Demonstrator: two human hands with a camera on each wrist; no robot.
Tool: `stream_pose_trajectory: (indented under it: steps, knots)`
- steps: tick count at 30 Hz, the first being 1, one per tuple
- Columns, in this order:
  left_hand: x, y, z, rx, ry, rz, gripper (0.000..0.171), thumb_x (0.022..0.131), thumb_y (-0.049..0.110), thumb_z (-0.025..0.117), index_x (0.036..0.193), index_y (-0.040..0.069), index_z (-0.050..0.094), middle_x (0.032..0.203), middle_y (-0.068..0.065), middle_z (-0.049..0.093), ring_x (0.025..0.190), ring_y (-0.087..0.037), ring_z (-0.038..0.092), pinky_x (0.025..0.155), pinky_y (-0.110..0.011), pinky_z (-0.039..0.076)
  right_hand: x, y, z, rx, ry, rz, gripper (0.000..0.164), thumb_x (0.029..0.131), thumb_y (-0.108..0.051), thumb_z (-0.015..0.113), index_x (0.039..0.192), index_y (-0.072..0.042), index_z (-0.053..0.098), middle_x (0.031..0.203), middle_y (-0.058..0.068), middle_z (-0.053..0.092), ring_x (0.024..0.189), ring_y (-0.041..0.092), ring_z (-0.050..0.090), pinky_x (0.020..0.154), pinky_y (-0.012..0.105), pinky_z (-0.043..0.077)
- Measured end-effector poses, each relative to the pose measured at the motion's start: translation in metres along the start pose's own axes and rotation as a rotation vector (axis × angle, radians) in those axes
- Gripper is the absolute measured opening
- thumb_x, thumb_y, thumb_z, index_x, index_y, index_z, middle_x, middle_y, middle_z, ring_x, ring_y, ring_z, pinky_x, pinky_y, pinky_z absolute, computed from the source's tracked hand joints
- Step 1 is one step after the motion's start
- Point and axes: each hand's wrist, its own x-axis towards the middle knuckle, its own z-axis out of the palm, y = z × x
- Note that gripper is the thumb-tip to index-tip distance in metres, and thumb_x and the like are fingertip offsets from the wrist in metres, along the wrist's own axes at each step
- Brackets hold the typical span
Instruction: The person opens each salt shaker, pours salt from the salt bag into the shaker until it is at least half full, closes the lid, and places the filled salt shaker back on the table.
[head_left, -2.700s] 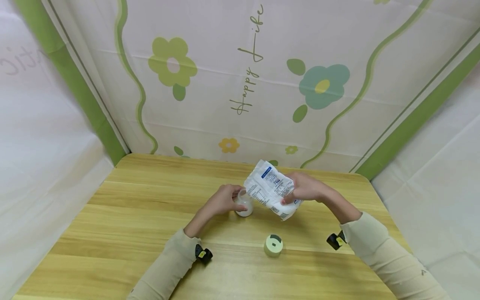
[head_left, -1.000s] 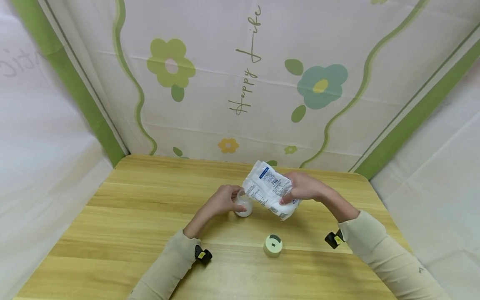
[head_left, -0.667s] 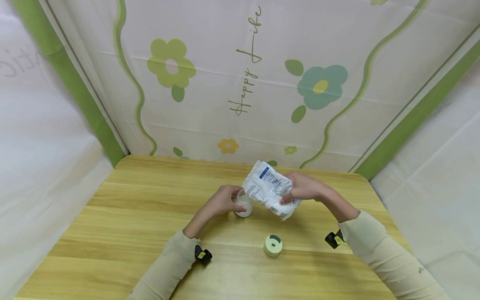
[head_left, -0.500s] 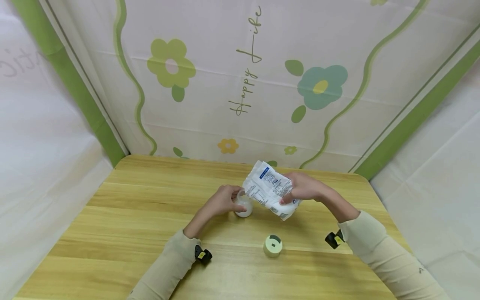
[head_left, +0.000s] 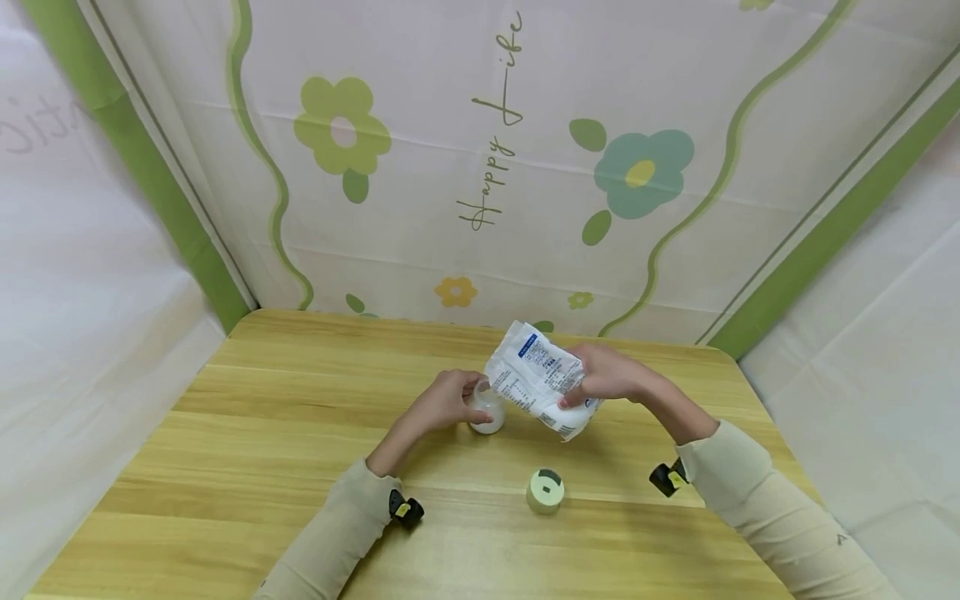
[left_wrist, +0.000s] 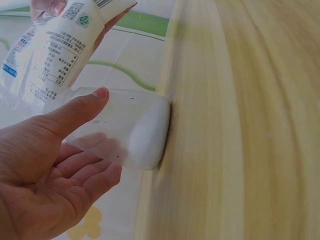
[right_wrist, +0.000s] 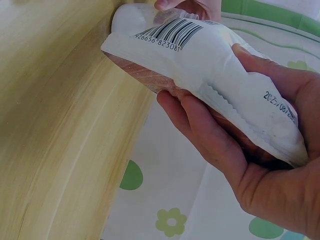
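My left hand (head_left: pixel 447 400) holds a small clear jar (head_left: pixel 489 414) upright on the table. In the left wrist view the thumb lies along one side of the jar (left_wrist: pixel 122 112) and the fingers show behind it. White grainy contents (left_wrist: pixel 150 132) fill its bottom part. My right hand (head_left: pixel 611 374) grips a white printed bag (head_left: pixel 536 379), tilted so that its upper left end meets the jar's mouth. From the right wrist, the thumb presses the bag (right_wrist: pixel 210 70) on top and the fingers support it beneath. Any flow between bag and jar is hidden.
A pale green round lid (head_left: pixel 545 492) with a darker patch lies on the wooden table (head_left: pixel 300 450), nearer me than the jar. A flower-printed fabric wall (head_left: pixel 420 208) rises behind the table's far edge. White fabric sides (head_left: pixel 97 275) stand left and right.
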Motion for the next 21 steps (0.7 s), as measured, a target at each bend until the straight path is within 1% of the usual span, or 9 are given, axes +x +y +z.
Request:
stream_pose_trajectory:
  steps: [5,10,14,21]
  knots:
    - [-0.0002,-0.0003,0.0,0.007,-0.001,0.006,0.042,0.076,0.018,0.087,0.111,0.002,0.069,0.107,-0.01,0.074,0.083,-0.015,0.06,0.071,-0.024,0.048,-0.0003,-0.0004,0.0,-0.005,-0.001,-0.002,0.043,0.069,-0.006,0.081,0.11,0.001,0.066,0.092,0.007,0.072,0.076,0.018,0.066,0.069,0.033,0.053]
    - [-0.0004,0.0006,0.0005,-0.007,0.0,0.0,0.041,0.076,0.017,0.087,0.11,0.002,0.069,0.109,-0.011,0.074,0.091,-0.022,0.065,0.076,-0.026,0.05,0.0001,-0.0007,0.0,-0.011,-0.005,-0.002,0.045,0.069,-0.006,0.081,0.111,0.001,0.066,0.093,0.007,0.072,0.076,0.018,0.066,0.069,0.032,0.053]
    - [-0.0007,0.0012,0.0004,-0.014,0.001,-0.003,0.04,0.077,0.016,0.087,0.109,0.001,0.069,0.108,-0.011,0.074,0.092,-0.024,0.066,0.076,-0.026,0.05,0.0004,-0.0005,-0.0001,-0.01,-0.005,-0.004,0.045,0.069,-0.007,0.081,0.111,0.001,0.066,0.092,0.007,0.072,0.076,0.017,0.066,0.069,0.032,0.053]
    - [-0.0008,0.0016,-0.0002,0.0,0.001,0.004,0.038,0.076,0.018,0.087,0.104,0.0,0.068,0.104,-0.011,0.074,0.082,-0.015,0.059,0.068,-0.023,0.046,-0.0002,-0.0003,-0.0002,0.012,-0.012,-0.002,0.043,0.069,-0.006,0.08,0.109,0.001,0.066,0.091,0.007,0.073,0.075,0.017,0.067,0.068,0.033,0.054]
